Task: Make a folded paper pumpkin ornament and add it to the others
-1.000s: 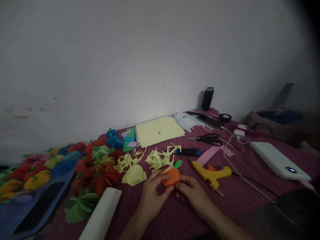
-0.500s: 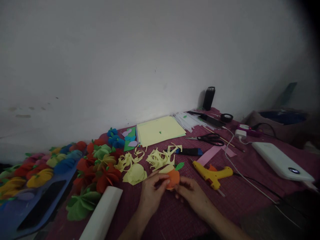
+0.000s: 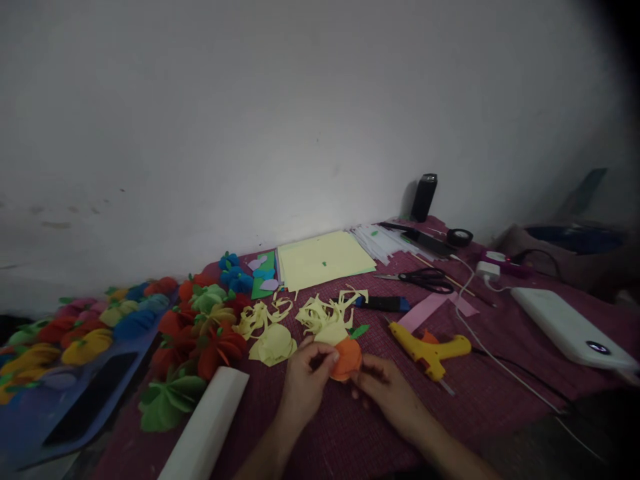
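Observation:
Between my two hands is an orange paper pumpkin with a green leaf at its top. My left hand pinches its left edge between thumb and fingers. On the other side, my right hand grips the lower right edge with its fingertips. A pale yellow round paper piece shows just behind the orange one; I cannot tell whether the two are joined. Cut yellow paper scraps and a stack of yellow rounds lie just beyond my left hand.
A yellow glue gun lies right of my hands, with scissors and a cutter behind it. Finished paper pumpkins crowd the left. Yellow sheets lie near the wall. A white roll and a power bank flank me.
The view has shifted slightly, so the table's things sit a little farther right. Both hands keep their hold on the orange paper pumpkin, with more of the yellow round showing behind it.

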A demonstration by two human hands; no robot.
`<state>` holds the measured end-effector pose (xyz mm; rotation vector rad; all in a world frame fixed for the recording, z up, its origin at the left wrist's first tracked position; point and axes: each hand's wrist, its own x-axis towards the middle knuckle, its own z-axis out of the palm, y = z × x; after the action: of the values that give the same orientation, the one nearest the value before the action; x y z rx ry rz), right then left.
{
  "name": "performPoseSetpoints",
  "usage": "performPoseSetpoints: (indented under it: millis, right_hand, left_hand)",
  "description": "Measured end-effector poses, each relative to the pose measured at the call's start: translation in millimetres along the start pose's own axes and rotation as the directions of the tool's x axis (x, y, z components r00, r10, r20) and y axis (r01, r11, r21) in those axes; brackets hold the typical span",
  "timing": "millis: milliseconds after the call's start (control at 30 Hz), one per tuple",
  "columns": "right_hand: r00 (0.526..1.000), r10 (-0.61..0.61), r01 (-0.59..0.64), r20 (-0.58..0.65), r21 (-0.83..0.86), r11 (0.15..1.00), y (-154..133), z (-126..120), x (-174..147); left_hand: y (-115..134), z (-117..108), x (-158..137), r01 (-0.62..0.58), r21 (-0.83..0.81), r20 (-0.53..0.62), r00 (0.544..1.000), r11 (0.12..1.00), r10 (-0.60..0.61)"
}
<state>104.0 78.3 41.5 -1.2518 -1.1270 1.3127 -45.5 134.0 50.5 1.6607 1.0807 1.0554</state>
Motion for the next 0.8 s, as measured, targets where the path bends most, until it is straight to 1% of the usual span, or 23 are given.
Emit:
performPoseSetpoints:
  millis: [100, 167, 267, 333, 467, 600, 667, 800]
  right_hand:
    - [1.000, 0.019, -0.019, 0.007, 0.026, 0.999, 0, 1, 1]
    - [0.999, 0.046, -0.046, 0.000, 0.077, 0.996, -1, 1, 1]
    - [0.996, 0.091, -0.088, -0.013, 0.142, 0.986, -1, 0, 3]
    - [0.995, 0.100, -0.096, -0.024, 0.123, 0.988, 0, -2, 5]
    - [0.996, 0.082, -0.080, -0.030, 0.060, 0.995, 4, -4, 7]
    - [0.996, 0.081, -0.078, -0.030, 0.088, 0.993, 3, -5, 7]
    - [0.995, 0.091, -0.087, -0.041, 0.097, 0.992, 1, -5, 7]
    - [0.993, 0.111, -0.108, -0.043, 0.065, 0.992, -1, -5, 7]
  left_hand:
    - [1, -1, 1, 0.015, -0.021, -0.006, 1.000, 1.000, -0.015]
    - [1, 0, 1, 0.008, -0.014, -0.009, 1.000, 1.000, -0.008]
    - [2, 0, -1, -0.030, 0.022, -0.001, 1.000, 0.999, 0.030]
    - [4, 0, -2, -0.055, 0.039, 0.014, 0.998, 0.998, 0.054]
    - [11, -3, -5, -0.069, 0.019, 0.084, 0.994, 0.997, 0.067]
    - [11, -4, -10, -0.099, 0.032, 0.189, 0.978, 0.995, 0.092]
    - [7, -2, -10, -0.090, 0.018, 0.214, 0.973, 0.996, 0.084]
    - [-2, 2, -4, -0.012, -0.092, 0.144, 0.989, 0.996, 0.025]
